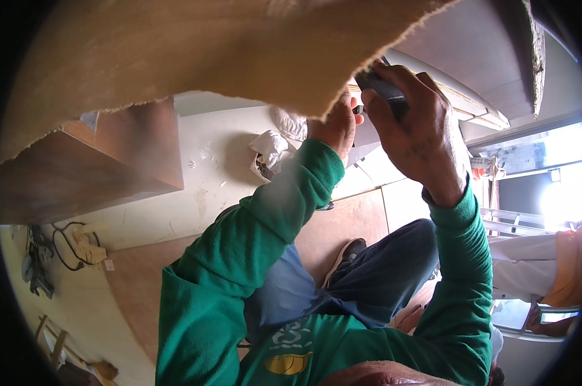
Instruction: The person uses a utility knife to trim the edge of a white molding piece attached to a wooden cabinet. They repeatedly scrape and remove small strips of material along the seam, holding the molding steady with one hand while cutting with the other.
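Overhead is a large brown sheet [201, 45] with a ragged edge. Just beside that edge, my right hand [414, 132] is wrapped round a black tool [387, 91] held against the pale edge of a layered wooden piece [471, 96]. My left hand [333, 125] is raised just left of it, partly behind the torn edge, its fingers curled by a small dark part [358, 110]; what they grip, if anything, is too hidden to name.
A wooden box-like unit [104, 167] is at left, with cables and dark tools [40, 257] on the floor [201, 161]. White bags [272, 148] lie behind my arms. At right are a person in pale trousers and orange top [523, 264], a ladder [510, 222] and a bright window.
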